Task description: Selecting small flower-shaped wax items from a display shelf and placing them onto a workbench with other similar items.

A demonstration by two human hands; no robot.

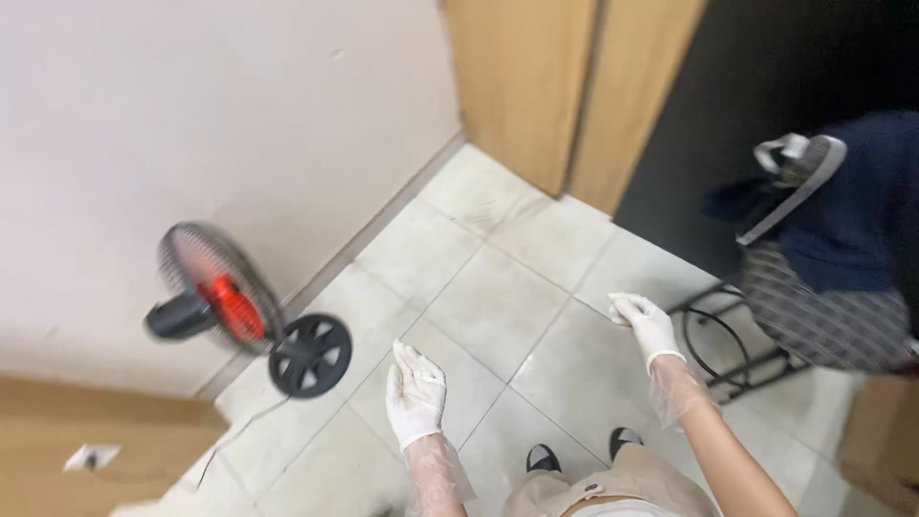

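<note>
Both of my hands wear white gloves under thin clear plastic sleeves and hold nothing. My left hand (414, 394) is raised in front of me with the fingers stretched out and close together, above the tiled floor (498, 306). My right hand (645, 322) reaches forward with loosely curled fingers, just left of a black metal stool frame (720, 337). The tips of my black shoes (543, 460) show below, between my arms.
A black floor fan (230, 306) with a red hub stands at the left by the white wall (191, 115), its cable trailing on the tiles. A checked stool seat (818, 311) holds dark blue cloth and a sandal. Wooden door panels (565, 86) stand ahead.
</note>
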